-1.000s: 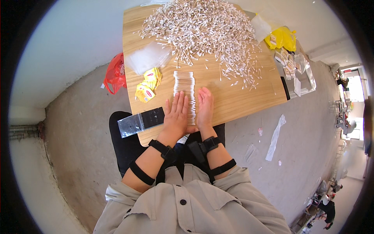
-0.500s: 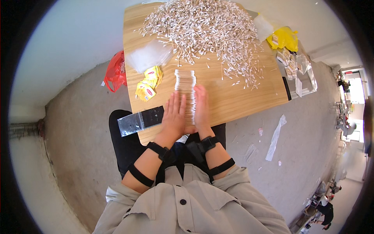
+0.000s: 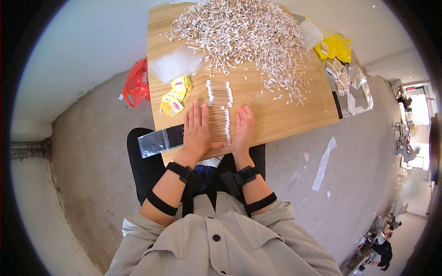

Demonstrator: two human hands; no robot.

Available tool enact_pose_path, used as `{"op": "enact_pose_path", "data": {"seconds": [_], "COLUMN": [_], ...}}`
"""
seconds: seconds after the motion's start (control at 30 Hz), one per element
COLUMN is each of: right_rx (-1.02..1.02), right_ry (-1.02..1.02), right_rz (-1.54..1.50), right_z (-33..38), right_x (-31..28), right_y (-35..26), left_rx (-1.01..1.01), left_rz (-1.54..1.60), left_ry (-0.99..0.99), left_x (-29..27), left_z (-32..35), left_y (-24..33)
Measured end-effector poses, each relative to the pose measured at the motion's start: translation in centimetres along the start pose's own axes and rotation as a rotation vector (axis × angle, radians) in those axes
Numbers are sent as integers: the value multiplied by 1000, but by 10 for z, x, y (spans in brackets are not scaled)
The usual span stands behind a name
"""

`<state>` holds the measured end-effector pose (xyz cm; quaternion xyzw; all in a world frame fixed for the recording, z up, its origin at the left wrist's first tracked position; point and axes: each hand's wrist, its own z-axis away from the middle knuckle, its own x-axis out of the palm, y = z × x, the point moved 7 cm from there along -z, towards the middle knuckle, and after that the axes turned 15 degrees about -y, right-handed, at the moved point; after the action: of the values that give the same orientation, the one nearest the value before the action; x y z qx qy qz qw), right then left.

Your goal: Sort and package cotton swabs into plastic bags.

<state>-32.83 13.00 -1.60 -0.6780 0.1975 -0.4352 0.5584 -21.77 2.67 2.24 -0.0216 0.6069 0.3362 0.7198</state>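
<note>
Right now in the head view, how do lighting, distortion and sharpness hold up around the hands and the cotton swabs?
Head view: even daylight, soft shadows. Fisheye bends the light wooden table's edges; black vignette rings the frame. Left hand, right hand and the neat row of white cotton swabs are sharp. Window at far right is blown out.

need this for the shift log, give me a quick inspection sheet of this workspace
surface: wooden table, mostly covered
job's things: neat row of cotton swabs between both hands; second row behind; big loose heap at far side
clutter: yellow packets, clear bags, yellow bag, red bag on floor
hands: left hand and right hand flat, open, flanking the row
cables: nothing seen
surroundings: concrete floor with plastic scraps; a person far off at lower right
</note>
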Motion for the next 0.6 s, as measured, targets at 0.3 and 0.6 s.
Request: {"op": "enact_pose_path", "data": {"seconds": [0.3,0.6], "right_rx": [-51,-27], "right_ry": [-178,-136], "right_rz": [431,-24], "right_z": [-45,-52], "right_x": [16,1], "right_y": [0,9], "left_rx": [-54,-20], "left_rz": [-106,-22], "left_ry": [-171,-85], "left_x": [7,0], "left_z": [-16,-10], "left_y": [12,11]}}
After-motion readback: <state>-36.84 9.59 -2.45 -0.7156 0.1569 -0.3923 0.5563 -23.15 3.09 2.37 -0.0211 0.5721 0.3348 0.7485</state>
